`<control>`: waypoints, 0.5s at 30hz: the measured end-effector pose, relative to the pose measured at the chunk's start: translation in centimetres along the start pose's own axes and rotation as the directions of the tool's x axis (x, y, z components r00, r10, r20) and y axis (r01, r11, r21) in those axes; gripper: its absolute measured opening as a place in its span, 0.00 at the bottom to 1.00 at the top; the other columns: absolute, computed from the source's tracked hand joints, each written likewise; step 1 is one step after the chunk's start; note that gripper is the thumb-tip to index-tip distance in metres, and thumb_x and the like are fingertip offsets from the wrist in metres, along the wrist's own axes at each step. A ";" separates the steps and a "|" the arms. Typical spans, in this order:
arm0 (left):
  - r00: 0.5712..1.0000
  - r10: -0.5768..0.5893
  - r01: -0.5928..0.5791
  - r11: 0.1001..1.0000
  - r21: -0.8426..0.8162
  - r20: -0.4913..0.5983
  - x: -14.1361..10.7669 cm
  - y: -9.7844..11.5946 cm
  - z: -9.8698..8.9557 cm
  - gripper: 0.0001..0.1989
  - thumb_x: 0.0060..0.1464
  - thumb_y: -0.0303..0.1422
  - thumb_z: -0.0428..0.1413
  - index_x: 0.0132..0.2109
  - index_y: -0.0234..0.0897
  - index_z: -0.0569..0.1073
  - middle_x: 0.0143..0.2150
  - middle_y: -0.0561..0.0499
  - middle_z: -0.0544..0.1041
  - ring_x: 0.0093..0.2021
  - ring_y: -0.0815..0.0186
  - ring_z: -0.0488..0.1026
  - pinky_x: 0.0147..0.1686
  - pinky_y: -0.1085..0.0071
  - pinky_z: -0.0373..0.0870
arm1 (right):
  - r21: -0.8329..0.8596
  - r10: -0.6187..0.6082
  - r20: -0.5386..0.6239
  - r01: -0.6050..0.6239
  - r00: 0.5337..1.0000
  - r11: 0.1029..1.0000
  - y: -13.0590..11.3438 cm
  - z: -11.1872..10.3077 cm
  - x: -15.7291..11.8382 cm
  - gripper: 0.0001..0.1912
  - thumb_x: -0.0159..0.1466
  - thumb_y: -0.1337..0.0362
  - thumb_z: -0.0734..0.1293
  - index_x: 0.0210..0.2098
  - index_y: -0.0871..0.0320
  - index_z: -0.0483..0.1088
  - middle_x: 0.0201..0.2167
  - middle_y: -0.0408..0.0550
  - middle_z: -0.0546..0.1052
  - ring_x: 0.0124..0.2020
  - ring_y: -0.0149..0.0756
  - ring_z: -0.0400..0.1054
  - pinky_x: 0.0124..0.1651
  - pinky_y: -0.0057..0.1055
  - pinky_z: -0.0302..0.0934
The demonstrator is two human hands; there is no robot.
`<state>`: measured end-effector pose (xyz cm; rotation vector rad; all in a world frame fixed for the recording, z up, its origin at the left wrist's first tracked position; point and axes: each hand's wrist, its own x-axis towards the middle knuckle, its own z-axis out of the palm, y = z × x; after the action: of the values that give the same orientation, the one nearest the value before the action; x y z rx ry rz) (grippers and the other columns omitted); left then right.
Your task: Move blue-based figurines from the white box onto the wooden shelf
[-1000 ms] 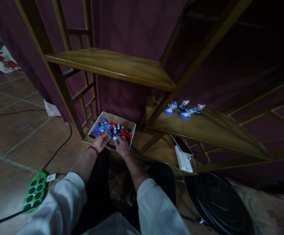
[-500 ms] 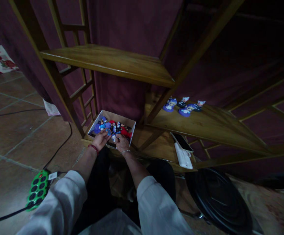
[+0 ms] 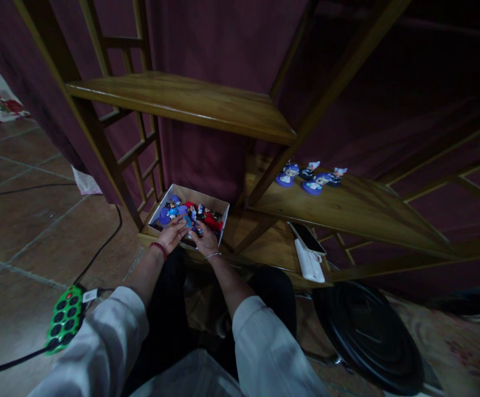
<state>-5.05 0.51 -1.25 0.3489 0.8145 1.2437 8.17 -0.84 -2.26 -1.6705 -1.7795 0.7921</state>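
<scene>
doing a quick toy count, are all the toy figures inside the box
No, some toy figures stand on the wooden shelf to the right of the box, outside it.

An open, shallow cardboard box (image 3: 200, 196), white-edged with a tan inner wall, sits just left of centre in the lower half of the frame, slightly askew. Small figurines (image 3: 172, 212) lie jumbled inside: purple and blue ones toward the box's left, dark ones mid-box, red ones toward its right. A small light-blue piece (image 3: 187, 221) is held over the box's near part, its details too small to read.
</scene>
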 end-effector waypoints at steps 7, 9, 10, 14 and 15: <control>0.999 -0.006 0.003 0.997 0.082 0.035 -0.1 0.0 0.1 0.13 0.46 0.20 0.55 0.40 0.33 0.71 0.30 0.50 0.75 0.28 0.70 0.73 0.31 0.74 0.69 | 0.039 -0.060 -0.017 0.061 0.998 0.997 -0.2 -0.1 -0.2 0.27 0.54 0.54 0.64 0.53 0.48 0.59 0.47 0.42 0.69 0.43 0.31 0.65 0.45 0.27 0.60; 0.999 -0.010 0.006 0.996 0.088 0.045 -0.1 -0.1 0.1 0.13 0.46 0.21 0.55 0.41 0.33 0.72 0.29 0.50 0.75 0.27 0.71 0.72 0.31 0.74 0.69 | 0.049 -0.061 -0.023 0.062 0.998 0.997 -0.2 0.0 -0.3 0.28 0.54 0.54 0.64 0.53 0.48 0.58 0.47 0.42 0.69 0.42 0.31 0.65 0.45 0.27 0.60; 0.999 -0.011 0.007 0.996 0.088 0.048 -0.1 -0.1 0.1 0.13 0.45 0.21 0.55 0.41 0.33 0.72 0.29 0.50 0.75 0.28 0.71 0.72 0.31 0.75 0.69 | 0.050 -0.053 -0.020 0.054 0.998 0.997 -0.2 0.0 -0.3 0.28 0.54 0.54 0.64 0.53 0.48 0.58 0.47 0.42 0.68 0.41 0.30 0.66 0.44 0.27 0.60; 0.999 -0.014 0.010 0.997 0.073 0.051 0.0 -0.2 -0.1 0.13 0.44 0.21 0.56 0.40 0.33 0.72 0.32 0.48 0.75 0.30 0.70 0.73 0.33 0.74 0.68 | 0.036 -0.060 -0.013 0.060 0.998 0.998 -0.3 -0.2 -0.3 0.26 0.55 0.56 0.63 0.53 0.48 0.58 0.48 0.43 0.68 0.39 0.30 0.67 0.44 0.27 0.60; 0.998 -0.015 0.011 0.997 0.074 0.053 0.1 -0.3 -0.1 0.13 0.44 0.21 0.56 0.40 0.33 0.72 0.33 0.48 0.75 0.31 0.70 0.73 0.34 0.74 0.68 | 0.032 -0.070 -0.014 0.070 0.997 0.997 -0.3 -0.2 -0.3 0.25 0.56 0.56 0.63 0.53 0.48 0.58 0.48 0.43 0.68 0.40 0.30 0.66 0.44 0.27 0.60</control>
<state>-4.95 0.47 -1.55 0.4342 0.8170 1.1893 8.14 -1.09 -1.94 -1.5800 -1.7963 0.7733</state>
